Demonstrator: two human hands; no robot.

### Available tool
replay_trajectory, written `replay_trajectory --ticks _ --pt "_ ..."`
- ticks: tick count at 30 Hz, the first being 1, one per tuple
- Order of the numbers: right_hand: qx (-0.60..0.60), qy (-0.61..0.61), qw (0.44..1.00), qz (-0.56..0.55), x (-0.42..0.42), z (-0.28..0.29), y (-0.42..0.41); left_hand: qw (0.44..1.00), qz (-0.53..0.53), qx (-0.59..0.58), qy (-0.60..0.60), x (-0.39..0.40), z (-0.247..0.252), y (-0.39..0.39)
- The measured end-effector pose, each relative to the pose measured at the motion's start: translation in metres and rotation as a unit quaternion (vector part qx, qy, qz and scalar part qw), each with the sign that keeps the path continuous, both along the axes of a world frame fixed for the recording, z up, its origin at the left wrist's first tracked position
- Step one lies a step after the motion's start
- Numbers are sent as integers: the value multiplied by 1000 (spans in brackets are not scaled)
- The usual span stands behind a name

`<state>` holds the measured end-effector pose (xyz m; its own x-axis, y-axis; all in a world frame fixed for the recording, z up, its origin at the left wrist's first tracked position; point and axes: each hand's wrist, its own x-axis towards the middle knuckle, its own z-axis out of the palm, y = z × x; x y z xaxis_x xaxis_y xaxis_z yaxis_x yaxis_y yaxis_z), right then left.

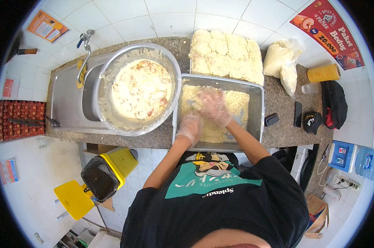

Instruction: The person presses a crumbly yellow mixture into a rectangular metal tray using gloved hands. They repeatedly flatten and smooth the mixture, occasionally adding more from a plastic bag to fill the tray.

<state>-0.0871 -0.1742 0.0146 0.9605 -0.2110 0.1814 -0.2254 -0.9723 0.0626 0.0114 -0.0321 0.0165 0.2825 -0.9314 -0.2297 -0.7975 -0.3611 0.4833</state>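
Both my hands, in clear plastic gloves, are in a deep metal tray (255, 93) of pale yellow crumbs (241, 102). My left hand (191, 127) is low at the tray's left side, over the crumbs. Just above and right of it is my right hand (214, 105), blurred, its fingers pointing to the upper left. Whether a piece lies between or under them cannot be told. To the left stands a large metal bowl (104, 119) with pieces of raw meat (143, 90) in creamy batter. Behind the tray, crumb-coated pieces (225, 54) fill another tray.
A sink (89, 96) with a tap (87, 46) lies left of the bowl, with stacked egg trays (21, 121) beyond. On the right are a plastic bag of crumbs (280, 59), a yellow tumbler (324, 73), a phone (298, 114) and a cap (312, 121). A yellow bin (121, 164) stands below the counter.
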Motion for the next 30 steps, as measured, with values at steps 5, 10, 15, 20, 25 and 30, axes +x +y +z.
replay_trajectory --ticks 5,10,15,20,25,30 --pt "43 159 971 -176 -75 -40 5 980 -69 181 -39 -10 -39 -4" --pt "372 350 852 -116 -60 5 48 938 -260 216 80 -16 -42 -3" --pt "622 -34 689 -370 -63 -73 37 901 218 79 367 -6 19 -8" --pt "300 197 913 -194 9 7 -4 961 134 -17 240 37 -9 -15" --pt "-42 157 980 -117 17 -58 42 959 144 -206 133 4 -25 1" --pt "24 112 983 -142 27 -62 27 951 154 -215 158 -2 -18 14"
